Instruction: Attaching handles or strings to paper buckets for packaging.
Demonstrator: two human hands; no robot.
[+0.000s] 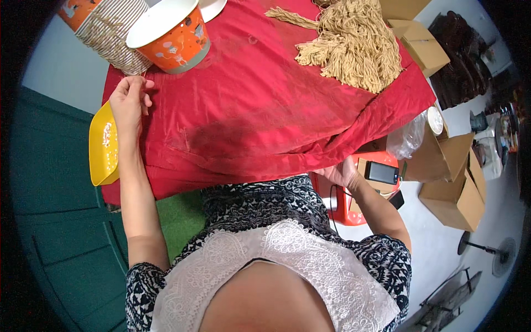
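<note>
Bright even daylight, soft shadows, sharp in the middle, heavy fisheye bend w/ black corners.

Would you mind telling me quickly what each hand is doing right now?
Left hand: closed, pinching the edge of the red cloth.
Right hand: grips the cloth's lower edge; fingers mostly hidden.

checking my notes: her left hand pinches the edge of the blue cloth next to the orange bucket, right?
Not quite: the cloth is red, not blue. The head view shows the left hand pinching its edge next to the orange bucket.
</note>
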